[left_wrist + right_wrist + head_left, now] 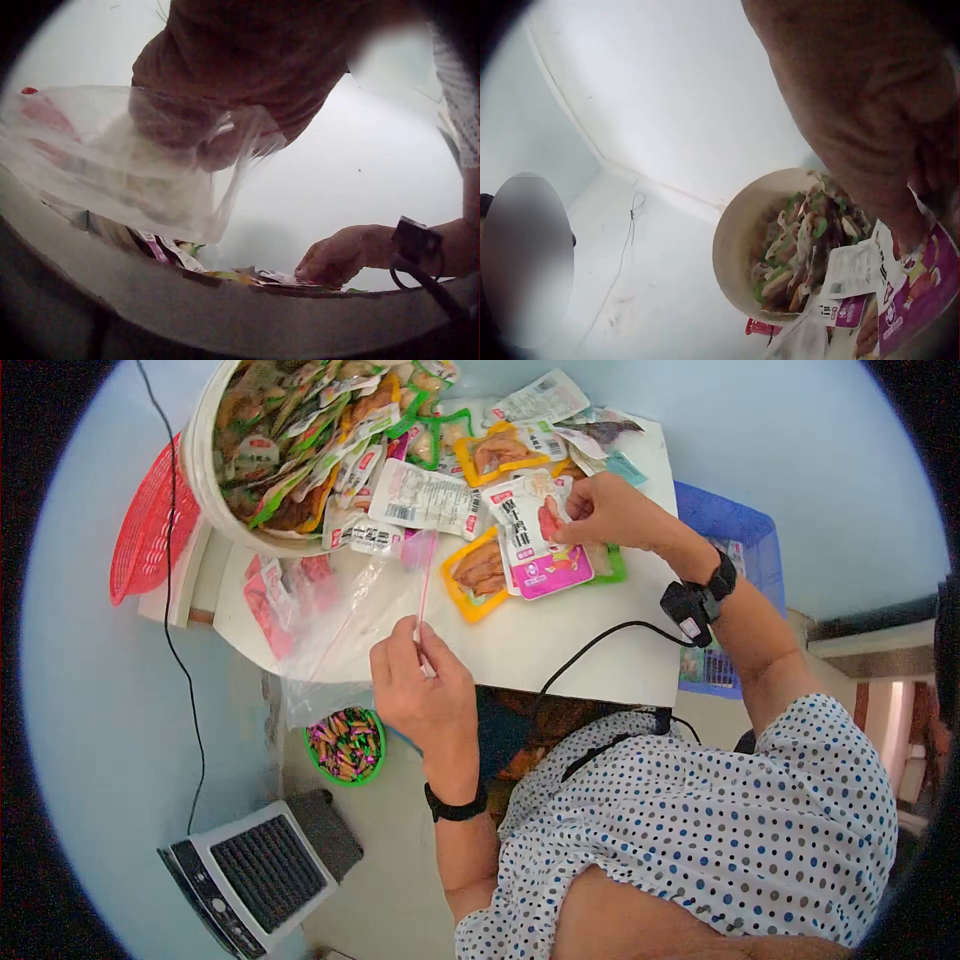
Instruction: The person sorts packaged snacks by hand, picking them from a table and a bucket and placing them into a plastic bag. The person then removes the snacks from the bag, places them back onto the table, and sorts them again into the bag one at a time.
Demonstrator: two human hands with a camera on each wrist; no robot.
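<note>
My left hand pinches the pink-striped mouth of a clear zip bag that lies on the white table; the bag hangs in front of that hand in the left wrist view. My right hand grips a white and magenta snack packet on top of the loose packets in the middle of the table. The same packet shows under my right hand in the right wrist view. My right hand also shows low over the packets in the left wrist view.
A big white bowl piled with snack packets stands at the table's far left, beside a red basket. A blue crate sits right of the table. On the floor are a green bowl of sweets and a grey device.
</note>
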